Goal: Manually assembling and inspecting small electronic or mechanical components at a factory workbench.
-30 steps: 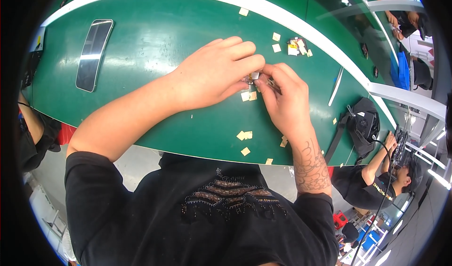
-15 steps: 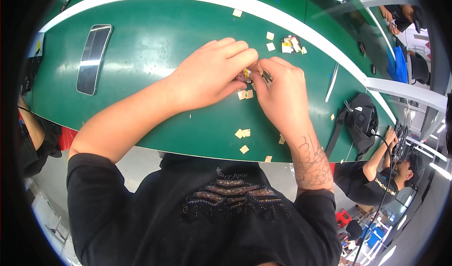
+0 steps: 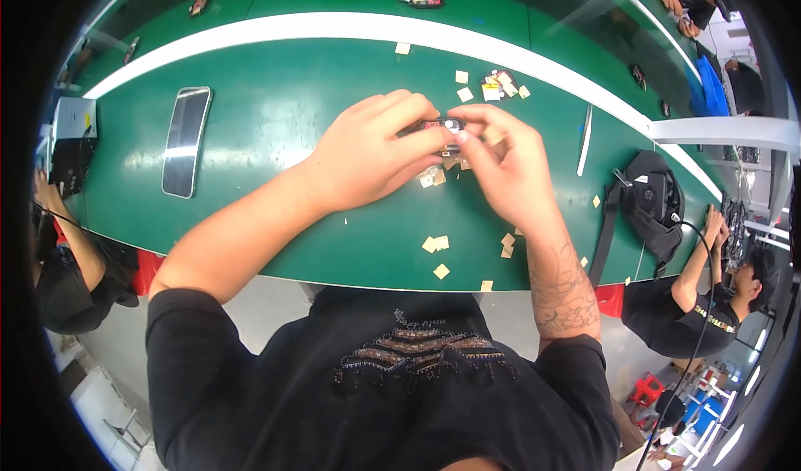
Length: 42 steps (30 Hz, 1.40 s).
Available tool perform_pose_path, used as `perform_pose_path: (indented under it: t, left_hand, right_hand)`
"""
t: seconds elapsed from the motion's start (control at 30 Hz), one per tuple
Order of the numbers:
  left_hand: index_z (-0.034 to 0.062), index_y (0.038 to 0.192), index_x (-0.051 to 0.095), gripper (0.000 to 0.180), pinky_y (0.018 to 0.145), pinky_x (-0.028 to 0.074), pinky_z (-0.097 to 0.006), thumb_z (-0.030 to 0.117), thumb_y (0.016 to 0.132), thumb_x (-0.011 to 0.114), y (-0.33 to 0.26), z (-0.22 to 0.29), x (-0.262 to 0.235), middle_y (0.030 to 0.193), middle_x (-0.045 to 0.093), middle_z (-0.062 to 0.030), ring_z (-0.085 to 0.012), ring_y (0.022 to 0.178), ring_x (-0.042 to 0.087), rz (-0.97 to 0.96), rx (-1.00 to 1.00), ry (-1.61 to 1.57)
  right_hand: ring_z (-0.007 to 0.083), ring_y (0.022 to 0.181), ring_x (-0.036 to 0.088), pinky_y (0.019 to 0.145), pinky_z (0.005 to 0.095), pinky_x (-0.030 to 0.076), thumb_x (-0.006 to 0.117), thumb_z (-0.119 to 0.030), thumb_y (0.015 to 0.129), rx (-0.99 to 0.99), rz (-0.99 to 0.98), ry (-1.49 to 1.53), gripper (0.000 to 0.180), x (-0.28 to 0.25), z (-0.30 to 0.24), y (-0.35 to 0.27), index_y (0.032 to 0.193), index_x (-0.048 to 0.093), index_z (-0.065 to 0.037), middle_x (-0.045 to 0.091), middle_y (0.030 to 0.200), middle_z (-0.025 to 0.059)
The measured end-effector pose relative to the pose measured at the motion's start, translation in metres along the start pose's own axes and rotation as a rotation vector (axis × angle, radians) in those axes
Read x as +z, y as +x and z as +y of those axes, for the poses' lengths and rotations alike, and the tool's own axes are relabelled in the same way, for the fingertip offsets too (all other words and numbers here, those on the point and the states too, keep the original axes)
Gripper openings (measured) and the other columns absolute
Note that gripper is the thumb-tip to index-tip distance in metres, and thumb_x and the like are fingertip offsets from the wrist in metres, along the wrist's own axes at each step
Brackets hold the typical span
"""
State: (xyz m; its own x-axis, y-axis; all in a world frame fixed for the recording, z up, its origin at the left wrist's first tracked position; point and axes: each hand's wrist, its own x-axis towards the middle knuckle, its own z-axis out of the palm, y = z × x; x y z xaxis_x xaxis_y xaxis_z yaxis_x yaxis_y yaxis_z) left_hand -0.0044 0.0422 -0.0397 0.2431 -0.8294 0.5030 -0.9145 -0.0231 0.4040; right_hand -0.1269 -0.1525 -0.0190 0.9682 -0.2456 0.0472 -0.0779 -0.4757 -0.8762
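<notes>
Green worktop [image 3: 275, 137] with one curved white stripe carries both hands at its middle: the left hand [image 3: 375, 158] and right hand [image 3: 509, 171] pinch one small dark part [image 3: 444, 125] between their fingertips, lifted just above the surface. One phone [image 3: 185, 141] lies toward the left edge, one metal tweezer [image 3: 586, 140] toward the right. Four tan paper squares [image 3: 437, 244] lie near the front edge, several more under the hands and behind them.
</notes>
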Motion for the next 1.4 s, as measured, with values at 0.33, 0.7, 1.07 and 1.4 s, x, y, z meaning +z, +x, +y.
perform_pose_path:
  t: [0.33,0.7,1.07,1.4]
  left_hand:
    - [0.0004,0.112,0.072,0.025,0.087,0.056,-0.033,0.0,0.088,0.08,0.045,0.017,-0.014,0.095,0.077,-0.0108,-0.0196,0.089,0.074,-0.045,-0.405,-0.598]
    - [-0.0003,0.107,0.068,0.017,0.075,0.055,-0.03,0.008,0.093,0.076,0.215,-0.033,0.071,0.086,0.074,-0.0057,-0.01,0.079,0.069,-0.128,-0.208,-0.235]
    - [0.0027,0.111,0.073,0.03,0.091,0.058,-0.048,0.028,0.095,0.078,0.407,-0.052,0.213,0.103,0.076,-0.0216,-0.0364,0.105,0.075,-0.41,-0.075,0.22]
    - [0.0024,0.145,0.055,0.066,0.104,0.055,-0.046,0.018,0.088,0.086,0.485,-0.026,0.314,0.127,0.071,-0.0252,-0.0403,0.12,0.07,-0.343,0.149,-0.067]
  right_hand:
    - [0.004,0.064,0.054,0.058,0.0243,0.045,0.075,-0.001,0.095,-0.07,0.211,0.154,0.017,-0.022,-0.021,-0.007,0.111,0.074,0.0,0.073,0.089,0.0024]
    - [0.0294,0.082,0.072,0.071,0.0391,0.057,0.075,-0.01,0.095,-0.068,0.543,-0.181,0.038,-0.098,0.001,-0.065,0.131,0.065,-0.004,0.067,0.105,0.0132]
    - [0.0292,0.077,0.069,0.069,0.0396,0.058,0.078,-0.01,0.093,0.008,0.585,-0.322,0.028,-0.106,0.073,-0.15,0.121,0.072,-0.006,0.065,0.095,0.008]
    - [0.0222,0.069,0.065,0.062,0.0356,0.055,0.079,-0.009,0.092,0.002,0.556,-0.349,0.014,-0.116,0.078,-0.145,0.105,0.076,-0.01,0.059,0.089,0.0038]
